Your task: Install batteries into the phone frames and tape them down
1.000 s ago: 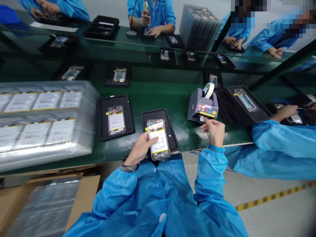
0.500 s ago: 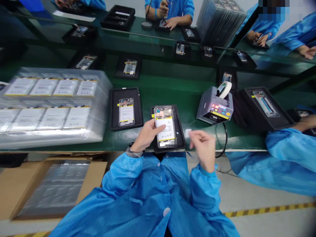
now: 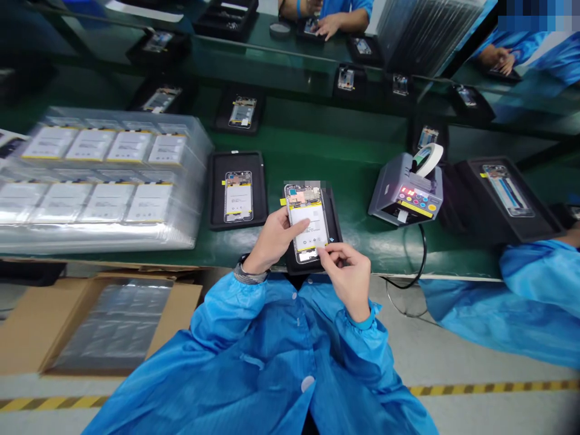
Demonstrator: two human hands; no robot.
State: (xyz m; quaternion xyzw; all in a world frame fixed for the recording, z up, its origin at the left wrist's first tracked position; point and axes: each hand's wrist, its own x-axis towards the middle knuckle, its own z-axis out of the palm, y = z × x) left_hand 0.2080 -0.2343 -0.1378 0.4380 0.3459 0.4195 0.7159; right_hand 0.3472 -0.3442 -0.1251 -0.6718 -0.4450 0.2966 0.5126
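Note:
My left hand [image 3: 270, 240] grips an opened phone [image 3: 309, 223] by its left side, the thumb lying across the white battery [image 3: 304, 211]. Beneath the phone is a black foam tray [image 3: 334, 220]. My right hand [image 3: 348, 272] is at the phone's lower right corner, thumb and forefinger pinched on a small piece of whitish tape [image 3: 320, 244] at the battery's lower edge. How much of the tape touches the phone is hard to tell. A tape dispenser [image 3: 405, 190] with a tape roll on top stands to the right, a short strip at its front.
Clear plastic trays of batteries [image 3: 181, 211] are stacked at the left. Another phone in a black tray [image 3: 258, 187] lies beside my work. A cardboard box [image 3: 181, 302] sits below the bench. A co-worker's sleeve [image 3: 539, 272] is at the right; others work across the bench.
My right hand has moved left with the tape, from beside the tray to the phone's lower edge. The left hand still holds the phone. A new strip shows at the dispenser's front.

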